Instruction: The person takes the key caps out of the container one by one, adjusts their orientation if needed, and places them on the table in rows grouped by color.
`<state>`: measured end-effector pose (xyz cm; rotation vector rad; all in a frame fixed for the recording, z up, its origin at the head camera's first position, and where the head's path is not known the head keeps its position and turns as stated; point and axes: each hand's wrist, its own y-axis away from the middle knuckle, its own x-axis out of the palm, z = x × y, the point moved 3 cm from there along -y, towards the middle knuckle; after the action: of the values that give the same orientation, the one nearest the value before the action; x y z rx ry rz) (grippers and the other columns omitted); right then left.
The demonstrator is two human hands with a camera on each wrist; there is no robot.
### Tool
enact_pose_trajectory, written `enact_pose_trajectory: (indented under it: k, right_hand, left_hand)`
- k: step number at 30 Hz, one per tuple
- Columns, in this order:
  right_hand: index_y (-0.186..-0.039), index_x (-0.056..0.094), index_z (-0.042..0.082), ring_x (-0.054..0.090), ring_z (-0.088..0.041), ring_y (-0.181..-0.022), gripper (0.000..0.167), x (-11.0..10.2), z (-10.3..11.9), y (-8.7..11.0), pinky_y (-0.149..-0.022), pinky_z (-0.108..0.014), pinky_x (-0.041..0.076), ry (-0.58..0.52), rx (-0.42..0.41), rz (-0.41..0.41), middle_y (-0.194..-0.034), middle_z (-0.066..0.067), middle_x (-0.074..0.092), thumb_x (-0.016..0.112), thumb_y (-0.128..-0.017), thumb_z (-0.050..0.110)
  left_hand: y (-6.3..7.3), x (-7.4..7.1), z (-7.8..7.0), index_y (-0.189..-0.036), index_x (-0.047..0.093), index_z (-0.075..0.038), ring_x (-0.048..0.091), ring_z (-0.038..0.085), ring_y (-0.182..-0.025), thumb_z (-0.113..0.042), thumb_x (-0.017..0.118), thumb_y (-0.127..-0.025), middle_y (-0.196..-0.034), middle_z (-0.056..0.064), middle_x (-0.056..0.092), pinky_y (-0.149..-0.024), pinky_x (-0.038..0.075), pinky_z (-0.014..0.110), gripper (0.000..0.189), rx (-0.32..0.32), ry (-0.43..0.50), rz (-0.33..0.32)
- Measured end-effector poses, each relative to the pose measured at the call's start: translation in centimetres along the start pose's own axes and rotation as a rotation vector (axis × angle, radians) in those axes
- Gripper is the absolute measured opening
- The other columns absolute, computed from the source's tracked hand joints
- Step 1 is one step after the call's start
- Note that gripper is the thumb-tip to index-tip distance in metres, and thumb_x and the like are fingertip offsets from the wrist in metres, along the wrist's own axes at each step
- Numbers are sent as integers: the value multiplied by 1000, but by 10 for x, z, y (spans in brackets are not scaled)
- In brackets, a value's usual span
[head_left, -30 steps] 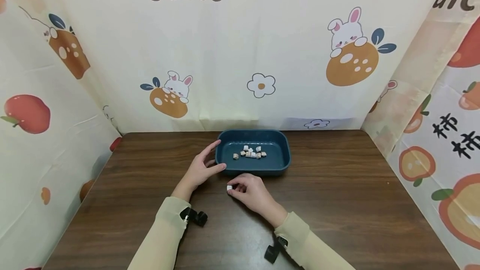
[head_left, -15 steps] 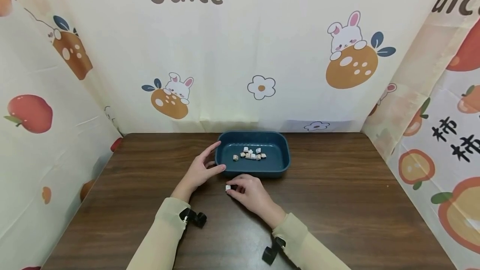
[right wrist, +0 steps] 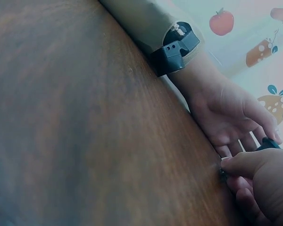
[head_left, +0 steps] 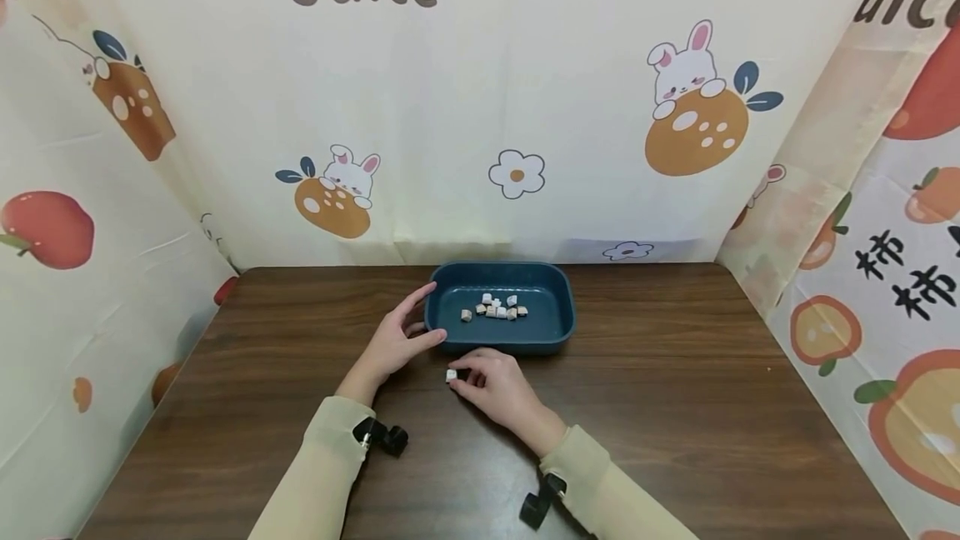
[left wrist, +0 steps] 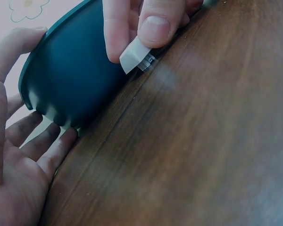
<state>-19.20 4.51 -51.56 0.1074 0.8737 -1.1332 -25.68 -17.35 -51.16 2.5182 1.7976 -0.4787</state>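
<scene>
In the head view a dark blue tray [head_left: 550, 307] holds several small white and beige keycap-like blocks [head_left: 501, 312]. My left hand [head_left: 390, 347] lies against the tray's left end, fingers spread, with the thumb and forefinger tips at its rim. Just in front of the tray my right hand [head_left: 495, 386] pinches a white keycap [left wrist: 134, 54] between thumb and finger, close over the table. A clear, stem-like part shows on the keycap's underside in the left wrist view. In the right wrist view my right thumb [right wrist: 240, 162] hides most of it.
A dark wooden table [head_left: 675, 407] lies under everything. Printed cloth walls [head_left: 450, 107] stand behind the tray and along both sides. Black camera mounts [head_left: 393, 440] sit on both wrists.
The view has shifted slightly. The right hand and the white keycap it pinches have stayed nearly in place, and the left hand still rests against the tray.
</scene>
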Motion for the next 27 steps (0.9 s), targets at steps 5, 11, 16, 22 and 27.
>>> enact_pose_trajectory:
  k: [5,11,16,22,27]
  right_hand:
    - [-116,84,9,65,-2,-79,20,1,-5,1,-68,-19,58,-12,-68,-28,-106,-4,77,86,-97,16]
    - [-118,82,8,65,-2,-78,27,-1,-2,1,-69,-20,59,-39,-32,9,-107,-5,76,89,-94,17]
    - [-122,80,7,66,-2,-79,31,-6,2,2,-70,-20,59,-27,34,50,-109,-5,74,89,-94,18]
    - [-129,76,6,65,-2,-80,39,-18,12,2,-70,-19,58,-3,84,115,-106,-3,72,86,-97,26]
    - [-131,75,5,69,-6,-84,40,-30,16,3,-72,-19,59,-2,99,159,-112,-5,74,85,-99,26]
  left_hand:
    - [-2,0,1,-170,38,-14,55,44,-146,-15,81,-101,-174,18,35,-117,48,60,82,11,2,5]
    - [-2,0,3,-170,38,-13,57,45,-143,-14,81,-100,-173,19,37,-116,48,59,82,16,3,3]
    - [-4,2,2,-170,37,-13,54,44,-147,-16,81,-101,-174,18,36,-116,49,57,82,22,4,9]
    - [1,0,3,-170,39,-11,48,44,-151,-13,80,-101,-174,18,36,-118,48,57,80,17,0,-17]
    - [-1,1,4,-169,39,-12,45,43,-153,-14,80,-101,-174,17,37,-119,46,60,80,15,9,-13]
